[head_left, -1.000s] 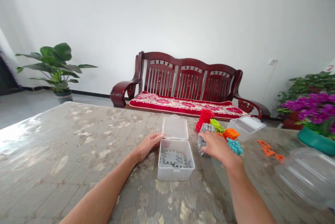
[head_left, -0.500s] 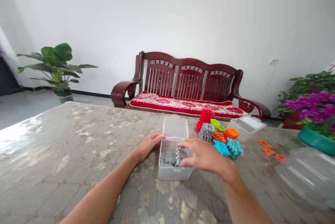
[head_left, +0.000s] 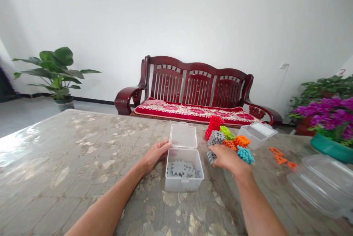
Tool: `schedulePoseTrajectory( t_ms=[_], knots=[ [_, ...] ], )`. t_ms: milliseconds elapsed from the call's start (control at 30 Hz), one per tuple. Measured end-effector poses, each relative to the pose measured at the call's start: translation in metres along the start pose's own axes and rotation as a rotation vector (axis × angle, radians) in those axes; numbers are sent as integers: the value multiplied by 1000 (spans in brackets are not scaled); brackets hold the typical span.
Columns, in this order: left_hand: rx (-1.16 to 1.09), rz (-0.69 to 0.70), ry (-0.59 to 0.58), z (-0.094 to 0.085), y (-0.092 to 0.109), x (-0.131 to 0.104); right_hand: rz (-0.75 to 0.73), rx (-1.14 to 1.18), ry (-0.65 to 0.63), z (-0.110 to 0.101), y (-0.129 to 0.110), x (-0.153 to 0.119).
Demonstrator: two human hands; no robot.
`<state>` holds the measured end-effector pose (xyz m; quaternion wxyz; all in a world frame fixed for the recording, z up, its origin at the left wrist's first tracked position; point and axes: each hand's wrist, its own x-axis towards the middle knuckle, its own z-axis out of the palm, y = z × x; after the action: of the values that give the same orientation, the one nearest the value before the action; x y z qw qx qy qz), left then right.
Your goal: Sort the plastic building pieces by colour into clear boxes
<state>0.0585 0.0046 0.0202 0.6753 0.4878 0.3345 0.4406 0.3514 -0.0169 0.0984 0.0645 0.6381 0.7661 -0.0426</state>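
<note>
A clear plastic box (head_left: 184, 184) with its lid (head_left: 183, 136) folded back stands on the table. Flat grey interlocking pieces (head_left: 182, 169) lie inside it. My left hand (head_left: 156, 157) holds the box at its back left corner, by the lid's hinge, with the fingertips partly hidden. Right of the box, my right hand (head_left: 227, 158) has its fingers closed round a grey interlocking piece (head_left: 211, 157), part of which shows at the fingertips. Just behind that hand is a grey cluster (head_left: 216, 138) of linked pieces.
Red (head_left: 213, 127), lime green (head_left: 227, 133), orange (head_left: 242, 141) and blue (head_left: 246, 154) clusters sit close together. Beyond them stands another clear box (head_left: 255, 136). Loose orange pieces (head_left: 278, 156), clear containers (head_left: 322, 184) and a flower pot (head_left: 332, 147) are at the right.
My right hand has moved out of the box to the right, over to the coloured clusters, with a grey piece at its fingers. My left hand stays at the box corner.
</note>
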Motion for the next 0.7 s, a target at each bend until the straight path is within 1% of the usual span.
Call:
schedulePoseTrajectory(
  t_ms=[100, 233, 500, 633, 700],
  knots=[
    [41, 5, 18, 2, 5, -3, -5, -26, -8, 7, -2, 4],
    [57, 12, 28, 5, 9, -4, -8, -40, 17, 9, -3, 7],
    [40, 20, 13, 2, 5, -1, 0, -55, 12, 12, -3, 7],
    [28, 23, -3, 3, 5, -1, -1, -60, 20, 7, -4, 7],
    [19, 36, -2, 2, 4, -1, 5, -20, 66, -1, -7, 4]
  ],
)
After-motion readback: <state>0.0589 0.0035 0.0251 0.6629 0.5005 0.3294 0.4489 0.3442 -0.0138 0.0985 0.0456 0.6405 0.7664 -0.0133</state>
